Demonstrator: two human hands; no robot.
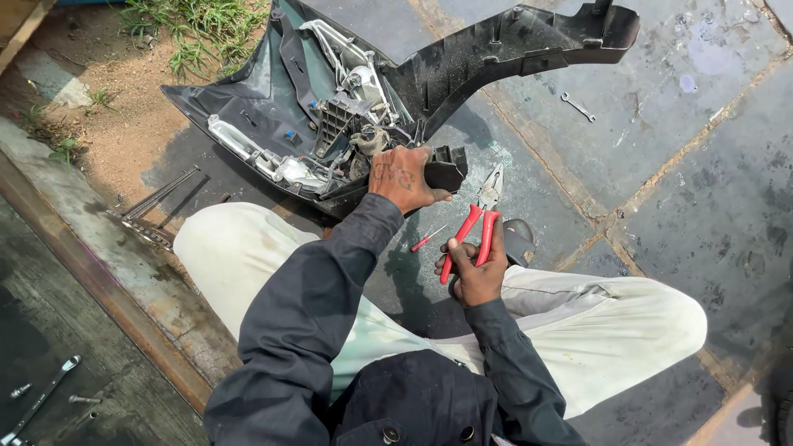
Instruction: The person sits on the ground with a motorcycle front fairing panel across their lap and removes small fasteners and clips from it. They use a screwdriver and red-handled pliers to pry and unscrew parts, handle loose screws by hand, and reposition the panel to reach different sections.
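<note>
1. The black plastic body panel (273, 107) lies inside-up on the stone-tiled floor (702, 190), just ahead of the seated person's knees. Its headlight unit (248, 147), wiring and white fittings are exposed.
2. The left hand (401, 177) rests on the panel's near edge, fingers curled over a black bracket there and steadying it.
3. The right hand (479, 268) holds red-handled pliers (475, 223), fingers wrapped round both handles. The tip points up towards the panel but stands apart from it, touching nothing.
4. A small red-handled screwdriver (429, 239) lies on the floor between the two hands.
5. Judging by this, the lamp and wiring still sit in the panel, so stripping looks barely begun. No loose removed parts show beside it.
6. Farther out, a small spanner (577, 106) lies on the tiles to the right.
7. Another spanner (41, 396) and loose bolts lie at the lower left, beyond a rusty metal rail (107, 289). Bare earth and grass border the upper left.
</note>
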